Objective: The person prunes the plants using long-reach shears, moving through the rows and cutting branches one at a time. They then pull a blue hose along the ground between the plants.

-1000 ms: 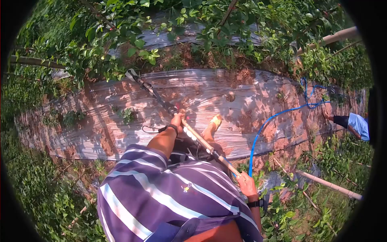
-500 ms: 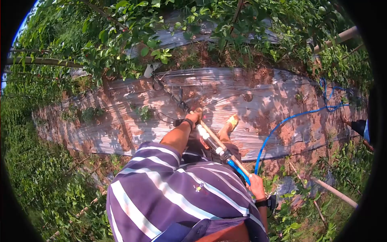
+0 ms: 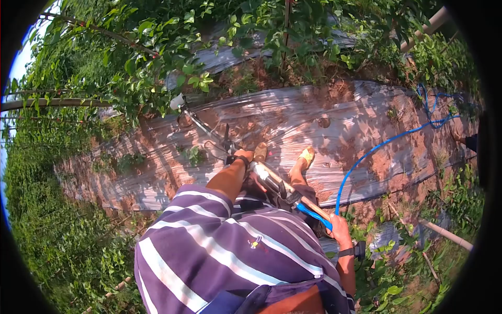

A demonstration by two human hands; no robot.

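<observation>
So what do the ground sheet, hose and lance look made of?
Sheet: thin plastic film, silvery and glossy; it wrinkles and glares. Hose: blue, probably flexible plastic or rubber; it curves and loops. Lance: likely metal, a thin straight dark tube; the finish is too small to tell.

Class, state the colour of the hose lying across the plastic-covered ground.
Blue. The hose shows best in the head view.

text: none legible | shirt emblem (image 3: 255,242): perhaps a logo, too small to read
</observation>
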